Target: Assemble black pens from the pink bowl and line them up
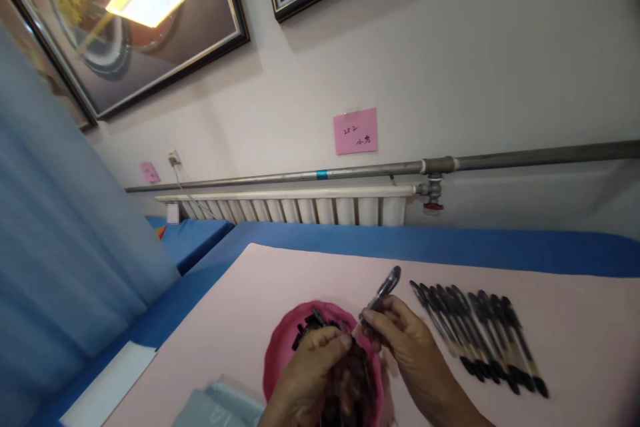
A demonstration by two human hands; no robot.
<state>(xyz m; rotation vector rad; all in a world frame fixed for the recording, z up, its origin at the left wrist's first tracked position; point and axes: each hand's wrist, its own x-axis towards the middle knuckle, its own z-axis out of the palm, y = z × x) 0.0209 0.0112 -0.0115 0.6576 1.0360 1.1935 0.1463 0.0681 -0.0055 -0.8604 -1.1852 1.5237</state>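
Observation:
Above a pink bowl (273,360) with a wavy rim, my right hand (400,333) pinches a clear-barrelled pen (387,283) with a dark cap at its upper end. The pen is tilted, its cap pointing up and to the right. My left hand (317,360) is closed at the pen's lower end, thumb and fingers pressed together there. Whether a small part is also between those fingers is hidden. Inside the bowl lie many small dark pieces (320,320), partly covered by my left hand. To the right, several black-capped pens (470,327) lie side by side in a slanted row.
A pale pink sheet (240,320) covers much of the blue table (320,238). Grey-blue packaging (220,407) lies at the front, white paper (110,383) at the left. A blue curtain (65,247) hangs left. Behind are a radiator (325,210) and a pipe (370,171).

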